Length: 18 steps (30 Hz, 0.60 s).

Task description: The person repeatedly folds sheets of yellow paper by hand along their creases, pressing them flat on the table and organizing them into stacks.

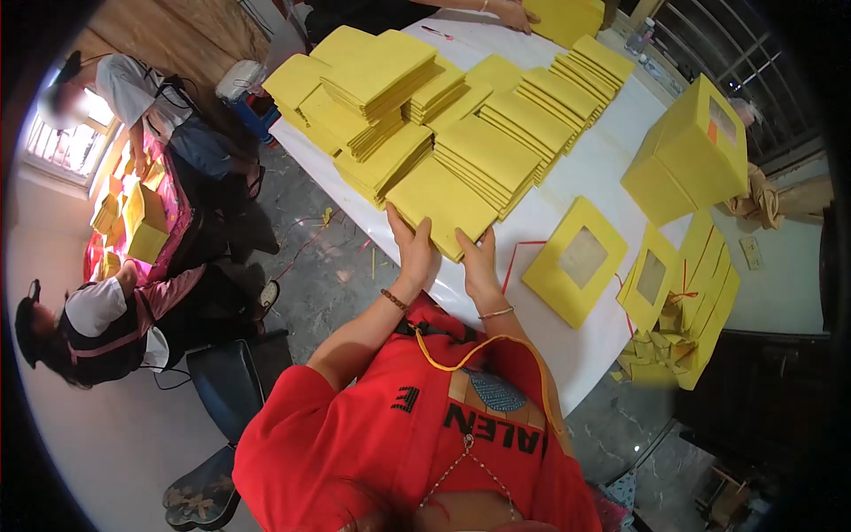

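Stacks of flat yellow paper packets fill the white-covered table ahead of me. My left hand [411,251] grips the near left edge of a yellow paper packet [443,202] at the front of the stacks, its thumb lying on top. At the packet's near right corner, my right hand [480,266] pinches the edge, thumb above and fingers partly hidden. Just behind it lies a fanned row of yellow packets [489,160]. To the right of my hands, a yellow packet with a pale window [578,257] lies flat.
A large yellow box [691,146] with a window stands at the right. Near it are another windowed piece [651,277] and tied yellow bundles [709,297]. Across the table, a person's hand [512,15] touches yellow packets. Two people work at a pink-covered table [180,199] on the left, near a black chair [229,381].
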{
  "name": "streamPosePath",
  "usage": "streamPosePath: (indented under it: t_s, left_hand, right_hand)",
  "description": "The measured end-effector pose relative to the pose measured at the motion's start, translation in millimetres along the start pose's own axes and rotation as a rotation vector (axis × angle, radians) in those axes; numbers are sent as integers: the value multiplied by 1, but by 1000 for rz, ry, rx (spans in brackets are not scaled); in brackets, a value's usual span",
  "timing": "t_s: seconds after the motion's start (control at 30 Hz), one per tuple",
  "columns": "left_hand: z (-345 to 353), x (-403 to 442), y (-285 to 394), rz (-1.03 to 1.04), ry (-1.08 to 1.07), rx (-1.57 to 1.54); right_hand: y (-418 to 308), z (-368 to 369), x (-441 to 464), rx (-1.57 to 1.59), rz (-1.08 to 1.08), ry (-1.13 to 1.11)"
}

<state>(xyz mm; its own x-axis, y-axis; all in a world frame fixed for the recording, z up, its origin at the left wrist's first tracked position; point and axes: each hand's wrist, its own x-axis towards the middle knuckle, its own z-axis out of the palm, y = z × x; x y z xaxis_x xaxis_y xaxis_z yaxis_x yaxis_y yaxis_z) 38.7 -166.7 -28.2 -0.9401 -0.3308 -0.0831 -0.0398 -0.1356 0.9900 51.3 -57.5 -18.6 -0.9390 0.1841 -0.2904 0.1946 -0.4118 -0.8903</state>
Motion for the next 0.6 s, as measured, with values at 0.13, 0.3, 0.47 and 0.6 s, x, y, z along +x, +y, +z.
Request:
streamPosePath:
  t_s: [0.13, 0.3, 0.47, 0.6]
  left_hand:
    - [0, 0, -6, 65, -30, 35]
    - [11, -8, -2, 62, 15, 210]
    - [10, 0, -21, 83, 11, -10]
    - [6, 0, -6, 109, 15, 244]
  right_hand:
    - [-16, 0, -12, -37, 47, -16]
    - [-21, 4, -36, -181, -33, -118]
    - [-11, -13, -40, -162, -17, -8]
    - [-9, -64, -51, -113, -90, 61]
